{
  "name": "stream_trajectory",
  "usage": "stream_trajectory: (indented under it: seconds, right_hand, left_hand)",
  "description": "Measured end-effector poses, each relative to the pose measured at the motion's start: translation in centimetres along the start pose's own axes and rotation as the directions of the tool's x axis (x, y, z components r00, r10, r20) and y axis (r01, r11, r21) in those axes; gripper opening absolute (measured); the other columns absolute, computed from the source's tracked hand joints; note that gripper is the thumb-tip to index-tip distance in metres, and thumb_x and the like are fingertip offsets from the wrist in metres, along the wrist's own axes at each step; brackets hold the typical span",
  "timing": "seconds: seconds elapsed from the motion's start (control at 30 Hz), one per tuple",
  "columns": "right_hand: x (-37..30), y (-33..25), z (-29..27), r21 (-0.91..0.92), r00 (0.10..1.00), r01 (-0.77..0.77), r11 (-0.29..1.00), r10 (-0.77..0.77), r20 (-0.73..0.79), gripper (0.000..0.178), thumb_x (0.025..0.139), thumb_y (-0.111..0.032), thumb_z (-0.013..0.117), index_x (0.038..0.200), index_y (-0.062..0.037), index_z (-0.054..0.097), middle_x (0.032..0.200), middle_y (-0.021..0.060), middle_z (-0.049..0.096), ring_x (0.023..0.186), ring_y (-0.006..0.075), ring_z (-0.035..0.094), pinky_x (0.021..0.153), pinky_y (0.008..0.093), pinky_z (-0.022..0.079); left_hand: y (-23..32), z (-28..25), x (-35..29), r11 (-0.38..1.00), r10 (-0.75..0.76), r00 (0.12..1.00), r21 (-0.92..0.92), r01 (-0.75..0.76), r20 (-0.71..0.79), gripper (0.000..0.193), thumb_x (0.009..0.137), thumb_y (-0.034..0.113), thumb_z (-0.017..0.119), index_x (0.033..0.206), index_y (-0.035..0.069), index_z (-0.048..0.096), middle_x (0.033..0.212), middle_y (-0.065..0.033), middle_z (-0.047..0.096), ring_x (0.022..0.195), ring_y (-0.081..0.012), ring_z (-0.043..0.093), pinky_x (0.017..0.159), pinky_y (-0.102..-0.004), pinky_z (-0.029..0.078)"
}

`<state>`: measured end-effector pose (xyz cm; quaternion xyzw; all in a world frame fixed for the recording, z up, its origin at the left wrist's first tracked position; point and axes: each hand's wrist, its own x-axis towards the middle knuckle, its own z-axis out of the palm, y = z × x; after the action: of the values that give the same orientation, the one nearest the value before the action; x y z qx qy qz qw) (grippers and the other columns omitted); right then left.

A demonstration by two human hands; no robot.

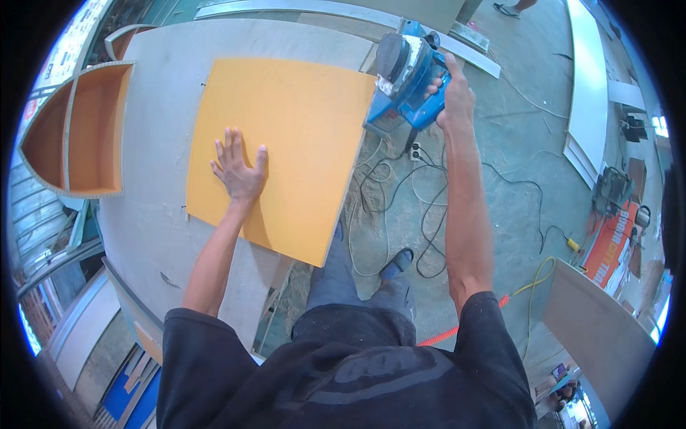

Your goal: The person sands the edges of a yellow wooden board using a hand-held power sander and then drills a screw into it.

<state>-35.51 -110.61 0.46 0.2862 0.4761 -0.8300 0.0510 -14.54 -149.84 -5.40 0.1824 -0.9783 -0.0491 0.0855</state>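
A yellow-orange square panel [300, 136] lies on a large pale board [157, 143], its right edge reaching past that board. My left hand [240, 168] presses flat on the panel's left half with fingers spread. In my right hand [456, 93] is a blue electric planer [411, 79], gripped by its rear handle. The planer is at the panel's upper right edge, tilted with its dark round side cover facing up. Whether its sole touches the edge is hidden.
Left on the pale board stands a pointed two-part wooden box with orange inside [96, 129]. Tangled cords and a power socket [416, 151] lie on the dusty floor right of the panel. A red hose [457, 332] runs by my right side. Long white boards [587, 86] lie far right; a person's foot [507, 10] shows at the top.
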Motion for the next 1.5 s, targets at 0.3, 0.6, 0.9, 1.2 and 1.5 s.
stream_trajectory:
  seconds: [0.3,0.6,0.9,1.2,1.5]
  right_hand:
    - [-14.0,5.2,-10.1,-0.394,0.979,0.103,0.913,-0.163,-0.122,0.037,0.095,-0.035,0.078,0.078,-0.0055,0.065,0.061,0.0003,0.058,0.049,0.009,0.053,0.043,0.0264,0.038]
    - [-30.5,14.4,-17.5,-0.186,0.972,-0.222,0.957,0.202,-0.121,0.041,0.1,-0.04,0.071,0.087,-0.0015,0.065,0.062,0.0025,0.057,0.051,0.0117,0.054,0.048,0.0274,0.042]
    - [-43.7,21.9,-20.3,0.172,0.948,-0.318,0.932,0.317,0.033,0.05,0.103,-0.048,0.063,0.101,0.0017,0.061,0.066,0.0057,0.055,0.058,0.0159,0.054,0.056,0.0308,0.046]
    - [-47.3,24.3,-17.6,0.167,0.963,-0.259,0.951,0.267,-0.028,0.038,0.103,-0.035,0.068,0.098,0.0024,0.064,0.068,0.0067,0.058,0.059,0.0158,0.056,0.057,0.031,0.046]
    - [-46.3,23.9,-16.3,0.132,0.968,-0.24,0.962,0.247,-0.035,0.035,0.102,-0.03,0.069,0.087,0.0002,0.061,0.066,0.0068,0.057,0.058,0.0164,0.056,0.054,0.0316,0.045]
  left_hand:
    - [-0.1,0.0,-0.7,0.999,-0.032,0.999,-0.034,0.032,-0.012,0.083,0.094,0.062,0.059,0.159,0.015,0.041,0.169,-0.009,0.031,0.158,-0.0378,0.019,0.121,-0.0696,0.009]
    - [-1.0,1.3,0.0,0.997,-0.015,0.999,-0.07,0.012,-0.045,0.088,0.092,0.072,0.055,0.158,0.016,0.041,0.169,-0.0086,0.032,0.158,-0.0345,0.02,0.122,-0.0678,0.007]
    - [-1.4,0.7,-0.4,0.991,0.001,1.0,-0.133,-0.005,-0.029,0.094,0.091,0.074,0.051,0.16,0.011,0.038,0.169,-0.0125,0.029,0.158,-0.0367,0.016,0.123,-0.0672,0.005]
    - [-0.7,1.3,-0.4,0.998,0.026,0.992,0.054,-0.019,-0.122,0.08,0.094,0.062,0.058,0.152,0.007,0.048,0.158,-0.0185,0.045,0.148,-0.0394,0.036,0.118,-0.065,0.025]
    - [-1.5,0.7,-0.8,0.996,0.009,1.0,-0.09,-0.01,-0.015,0.095,0.092,0.075,0.049,0.161,0.011,0.034,0.17,-0.0128,0.026,0.158,-0.0373,0.014,0.123,-0.0666,0.005]
